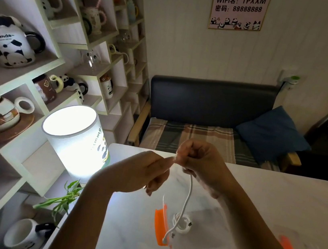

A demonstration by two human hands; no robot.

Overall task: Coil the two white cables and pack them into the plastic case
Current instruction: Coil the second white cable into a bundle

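Both hands are raised over the white table (pixel 265 193). My right hand (pixel 202 163) is closed around the upper part of a white cable (pixel 188 195), which hangs down from it to a plug near the table. My left hand (pixel 148 170) pinches the cable's top end beside the right hand. Below them stands a clear plastic case (pixel 198 218) with an orange edge (pixel 158 227). A coiled white cable (pixel 182 224) lies inside it.
A lit white lamp (pixel 74 139) stands at the table's left edge, with a small green plant (pixel 64 197) in front of it. A clear lid with an orange strip (pixel 289 247) lies at the right. Shelves of mugs fill the left; a sofa sits beyond the table.
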